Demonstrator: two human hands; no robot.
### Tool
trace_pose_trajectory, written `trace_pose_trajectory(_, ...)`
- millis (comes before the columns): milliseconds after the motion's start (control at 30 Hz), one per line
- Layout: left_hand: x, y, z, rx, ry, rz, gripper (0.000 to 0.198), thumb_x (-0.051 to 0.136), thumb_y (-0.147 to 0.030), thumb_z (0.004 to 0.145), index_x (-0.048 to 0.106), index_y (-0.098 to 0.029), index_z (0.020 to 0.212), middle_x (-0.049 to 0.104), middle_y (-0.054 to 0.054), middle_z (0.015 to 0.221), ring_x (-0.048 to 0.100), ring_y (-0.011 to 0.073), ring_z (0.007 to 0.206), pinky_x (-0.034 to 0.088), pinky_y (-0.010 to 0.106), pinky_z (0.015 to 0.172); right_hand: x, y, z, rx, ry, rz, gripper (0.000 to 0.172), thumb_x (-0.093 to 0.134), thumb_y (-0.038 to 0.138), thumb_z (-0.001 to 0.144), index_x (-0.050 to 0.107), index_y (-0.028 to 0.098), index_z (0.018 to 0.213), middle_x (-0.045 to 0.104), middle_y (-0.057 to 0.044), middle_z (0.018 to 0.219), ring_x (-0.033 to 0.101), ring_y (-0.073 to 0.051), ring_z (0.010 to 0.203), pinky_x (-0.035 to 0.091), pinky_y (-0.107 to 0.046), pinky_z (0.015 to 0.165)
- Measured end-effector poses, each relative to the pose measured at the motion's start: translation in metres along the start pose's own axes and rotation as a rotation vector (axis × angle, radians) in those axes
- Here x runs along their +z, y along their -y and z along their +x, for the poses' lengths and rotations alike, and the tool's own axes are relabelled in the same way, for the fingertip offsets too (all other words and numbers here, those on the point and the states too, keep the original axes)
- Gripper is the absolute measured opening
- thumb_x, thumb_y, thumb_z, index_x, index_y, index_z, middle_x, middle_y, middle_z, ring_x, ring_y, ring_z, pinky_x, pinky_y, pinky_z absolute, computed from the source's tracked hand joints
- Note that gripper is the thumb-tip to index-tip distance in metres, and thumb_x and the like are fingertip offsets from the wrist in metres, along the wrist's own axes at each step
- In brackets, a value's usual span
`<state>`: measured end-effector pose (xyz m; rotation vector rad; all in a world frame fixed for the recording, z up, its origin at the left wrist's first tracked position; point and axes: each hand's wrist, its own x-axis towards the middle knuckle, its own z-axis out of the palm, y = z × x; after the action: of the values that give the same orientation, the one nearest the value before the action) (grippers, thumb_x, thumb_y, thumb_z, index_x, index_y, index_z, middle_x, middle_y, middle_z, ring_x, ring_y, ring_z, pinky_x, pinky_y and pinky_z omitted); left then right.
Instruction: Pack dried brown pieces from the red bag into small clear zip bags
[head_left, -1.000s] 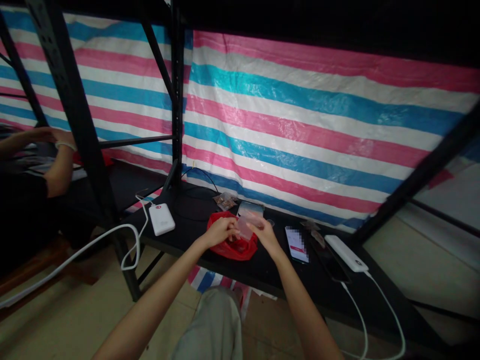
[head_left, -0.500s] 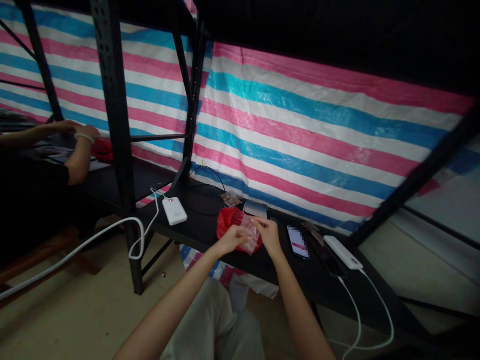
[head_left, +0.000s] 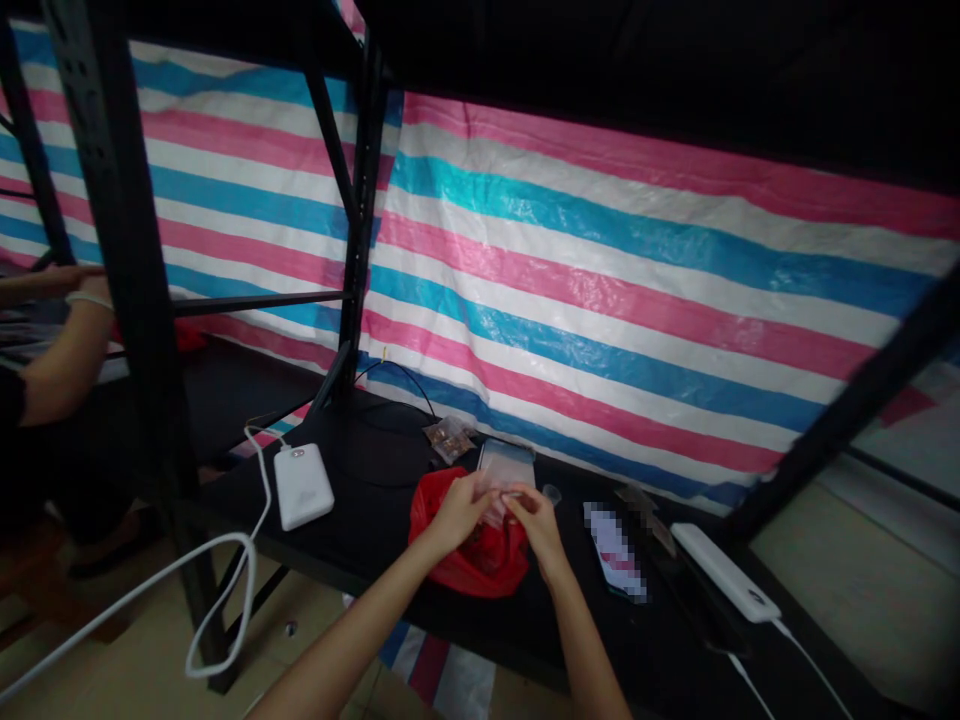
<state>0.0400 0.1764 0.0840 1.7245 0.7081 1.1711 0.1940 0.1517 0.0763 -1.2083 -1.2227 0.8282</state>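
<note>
Just above a red plastic bag (head_left: 480, 572) on the black shelf, my left hand (head_left: 463, 510) and my right hand (head_left: 534, 518) come close together. Both have their fingers pinched on a small clear plastic bag (head_left: 495, 508), one on each side of it. The red bag gapes open under them, with something brownish inside that I cannot make out. Behind the hands lies a flat silvery-grey item (head_left: 508, 460). A clear packet of small brown pieces (head_left: 450, 438) rests to its left.
A white power bank (head_left: 301, 485) with a white cable sits at left. To the right are a lit phone (head_left: 615, 550), a dark phone (head_left: 694, 600) and a long white power bank (head_left: 726, 572). A black post (head_left: 124, 250) separates me from another person's arm (head_left: 71, 340).
The view has shifted, so the shelf's things appear lower and the left ones further left. My hands have moved from the red bag's front toward its back edge, still holding the clear bag.
</note>
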Motion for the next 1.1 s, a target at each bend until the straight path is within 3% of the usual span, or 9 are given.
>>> trace_pose_trajectory(167,-0.007,0.004,0.028,-0.011,0.062,0.088,0.025,0.049,-0.035,0.081,0.056,-0.013,0.088,0.063,0.002,0.064,0.056,0.0129,0.052,0.040,0.021,0.053,-0.014,0.012,0.036,-0.036,-0.034,-0.037,0.031,0.070,0.042,0.059,0.062,0.016,0.071,0.057,0.001,0.052,0.053,-0.013,0.049,0.038,-0.021,0.042)
trace_pose_trajectory(267,-0.016,0.011,0.047,-0.022,0.097,0.166,0.023,0.051,-0.036,0.078,0.055,-0.013,0.077,0.066,0.003,0.063,0.055,0.0122,0.049,0.039,0.020,0.050,-0.018,0.015,0.056,-0.073,0.033,0.000,0.033,0.070,0.044,0.058,0.062,0.016,0.074,0.061,-0.001,0.058,0.054,-0.012,0.050,0.039,-0.020,0.043)
trace_pose_trajectory(400,-0.023,0.020,0.076,0.022,0.097,0.254,0.025,0.054,-0.037,0.077,0.056,-0.013,0.072,0.065,0.002,0.058,0.050,0.0100,0.043,0.035,0.018,0.046,-0.021,0.000,0.073,-0.126,0.154,0.032,0.040,0.069,0.045,0.058,0.063,0.018,0.087,0.066,-0.004,0.078,0.053,-0.011,0.048,0.037,-0.019,0.039)
trace_pose_trajectory(500,-0.022,0.029,0.087,0.031,0.100,0.225,0.027,0.054,-0.039,0.077,0.056,-0.013,0.075,0.065,0.002,0.058,0.047,0.0089,0.040,0.032,0.018,0.041,-0.022,-0.018,0.076,-0.150,0.168,0.009,0.031,0.067,0.044,0.061,0.065,0.015,0.073,0.063,-0.002,0.062,0.046,-0.008,0.040,0.036,-0.020,0.039)
trace_pose_trajectory(700,-0.014,0.053,0.088,0.009,0.199,0.119,0.028,0.058,-0.038,0.074,0.059,-0.011,0.082,0.067,0.004,0.061,0.051,0.0097,0.042,0.037,0.019,0.043,-0.030,-0.033,0.075,-0.203,0.070,-0.106,0.030,0.059,0.045,0.070,0.067,0.015,0.070,0.064,-0.003,0.063,0.042,-0.008,0.039,0.033,-0.020,0.039)
trace_pose_trajectory(833,-0.014,0.057,0.087,-0.017,0.156,0.102,0.027,0.062,-0.036,0.071,0.061,-0.010,0.080,0.067,0.005,0.061,0.054,0.0108,0.046,0.041,0.019,0.046,-0.031,-0.032,0.075,-0.251,-0.022,-0.221,0.027,0.060,0.042,0.070,0.066,0.016,0.068,0.063,-0.003,0.060,0.046,-0.010,0.045,0.036,-0.021,0.042)
trace_pose_trajectory(1100,-0.023,0.049,0.084,-0.045,-0.025,0.206,0.025,0.062,-0.035,0.070,0.067,-0.011,0.075,0.067,0.005,0.063,0.053,0.0102,0.047,0.037,0.018,0.042,-0.022,-0.037,0.073,-0.318,-0.122,-0.200,0.029,0.059,0.043,0.071,0.067,0.015,0.071,0.063,-0.003,0.060,0.048,-0.010,0.047,0.038,-0.021,0.044)
